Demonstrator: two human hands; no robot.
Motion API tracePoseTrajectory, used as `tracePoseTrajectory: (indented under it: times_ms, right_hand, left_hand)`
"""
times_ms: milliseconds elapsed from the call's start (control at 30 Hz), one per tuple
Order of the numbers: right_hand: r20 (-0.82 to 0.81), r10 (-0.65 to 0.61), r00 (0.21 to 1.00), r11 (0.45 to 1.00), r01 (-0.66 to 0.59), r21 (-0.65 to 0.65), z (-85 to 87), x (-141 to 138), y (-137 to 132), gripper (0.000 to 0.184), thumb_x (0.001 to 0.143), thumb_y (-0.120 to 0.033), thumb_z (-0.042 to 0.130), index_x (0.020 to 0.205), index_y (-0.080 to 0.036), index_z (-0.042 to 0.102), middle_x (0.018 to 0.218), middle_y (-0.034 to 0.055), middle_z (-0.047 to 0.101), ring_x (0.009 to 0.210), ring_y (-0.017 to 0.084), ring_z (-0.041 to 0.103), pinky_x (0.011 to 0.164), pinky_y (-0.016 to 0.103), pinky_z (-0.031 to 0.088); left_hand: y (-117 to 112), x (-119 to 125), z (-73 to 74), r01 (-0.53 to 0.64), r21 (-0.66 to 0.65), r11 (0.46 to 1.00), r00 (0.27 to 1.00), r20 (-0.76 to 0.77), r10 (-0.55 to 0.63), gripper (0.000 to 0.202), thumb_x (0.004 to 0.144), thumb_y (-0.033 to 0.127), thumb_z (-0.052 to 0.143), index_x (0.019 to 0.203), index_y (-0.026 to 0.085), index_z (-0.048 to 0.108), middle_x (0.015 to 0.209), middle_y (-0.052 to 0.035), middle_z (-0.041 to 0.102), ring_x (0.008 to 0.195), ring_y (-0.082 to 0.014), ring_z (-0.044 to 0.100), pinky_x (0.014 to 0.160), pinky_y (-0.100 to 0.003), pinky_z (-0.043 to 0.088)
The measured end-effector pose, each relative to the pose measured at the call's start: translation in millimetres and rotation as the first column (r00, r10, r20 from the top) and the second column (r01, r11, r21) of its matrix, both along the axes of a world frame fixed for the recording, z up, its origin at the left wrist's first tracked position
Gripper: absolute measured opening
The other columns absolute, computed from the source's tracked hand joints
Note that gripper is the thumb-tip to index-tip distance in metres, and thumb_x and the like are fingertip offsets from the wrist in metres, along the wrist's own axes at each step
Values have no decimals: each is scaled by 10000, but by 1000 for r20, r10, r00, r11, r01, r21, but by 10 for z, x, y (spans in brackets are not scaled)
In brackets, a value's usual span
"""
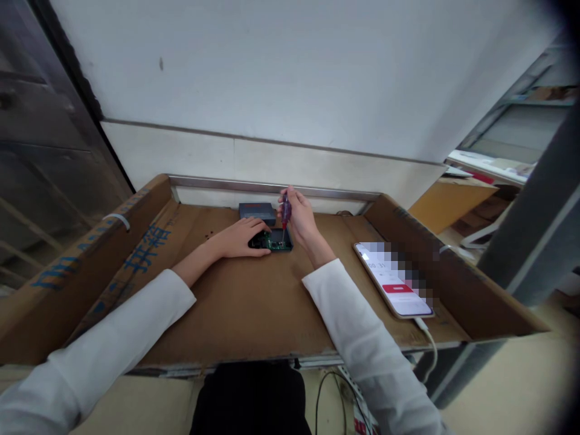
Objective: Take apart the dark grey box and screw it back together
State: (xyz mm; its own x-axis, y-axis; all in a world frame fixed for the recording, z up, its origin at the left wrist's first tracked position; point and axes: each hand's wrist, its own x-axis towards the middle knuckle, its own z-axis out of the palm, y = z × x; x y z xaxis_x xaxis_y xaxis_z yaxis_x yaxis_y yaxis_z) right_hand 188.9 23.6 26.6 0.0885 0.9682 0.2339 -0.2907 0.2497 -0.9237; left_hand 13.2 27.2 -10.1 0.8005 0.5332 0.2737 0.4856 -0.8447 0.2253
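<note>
A small dark case with a green circuit board [278,241] inside lies on the brown cardboard. Wrapped over its left end is my left hand [247,237], its thumb along the near edge and its fingers on the far side. My right hand [299,216] grips the purple-red handle of a screwdriver [285,212], held nearly upright. The screwdriver's thin tip points down at the right part of the board; whether it sits on a screw is too small to tell. Just behind the case is a dark grey box-shaped cover [257,211].
A lit phone [395,281] lies to the right, with a white cable [428,344] running off the front edge. Raised cardboard walls [113,254] border the work surface at both sides. Several tiny dark bits [209,234] lie left of my hand. A white wall [272,78] stands behind.
</note>
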Motion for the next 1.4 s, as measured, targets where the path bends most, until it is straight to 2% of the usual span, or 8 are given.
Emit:
tracePoseTrajectory:
  times_ms: [200,367,533,633,867,1200,1400]
  right_hand:
    - [-39,68,997,998,-69,-5,15,-47,-40,387,784,-594,574,823,-211,538,606,-72,476,443,45,418,406,189,337]
    - [-44,45,998,999,-47,-28,30,-60,-54,398,797,-608,539,819,-212,505,574,-80,428,422,44,372,393,191,286]
    - [-44,-55,998,997,53,-61,21,-71,-31,458,704,-542,677,854,-249,359,543,-123,442,407,41,365,392,179,276]
    - [-41,-61,997,996,58,-63,12,-73,-25,486,688,-484,709,864,-258,315,526,-141,452,403,41,376,401,174,282]
    - [22,-54,998,997,55,-56,5,-71,-40,409,722,-505,668,859,-242,386,600,-104,527,431,49,462,398,190,331]
    - [32,-51,998,997,52,-50,9,-64,-36,376,736,-506,656,836,-237,413,621,-96,528,421,44,460,374,189,317]
    - [23,-50,999,998,51,-46,2,-57,-34,376,735,-511,652,819,-234,412,631,-91,528,430,51,478,378,195,363]
  left_hand:
    - [-2,-1,0,-4,-1,1000,1000,-1,4,538,837,601,526,1167,176,530,1193,-115,577,1127,-285,524,1005,-416,354]
    - [-15,3,19,1,-2,1000,1000,-1,-1,520,840,590,526,1164,183,532,1178,-115,582,1116,-284,527,989,-411,368]
    - [-11,4,16,3,3,1000,1000,1,-3,512,840,579,535,1155,176,537,1166,-115,588,1111,-283,529,986,-407,368]
    - [-8,3,10,9,-1,1000,1000,3,-9,520,839,577,539,1161,168,536,1167,-118,587,1108,-283,528,983,-407,368]
    - [-17,7,22,-3,-8,1000,1000,-3,3,520,837,580,535,1160,172,537,1172,-118,587,1113,-282,526,994,-408,362]
    - [-19,8,24,-5,-28,1000,1000,20,5,512,825,589,538,1148,192,545,1173,-117,591,1115,-292,531,992,-423,363]
    - [-17,5,21,2,-21,1000,1000,17,-1,512,830,588,537,1156,193,541,1181,-120,589,1120,-290,530,995,-425,361]
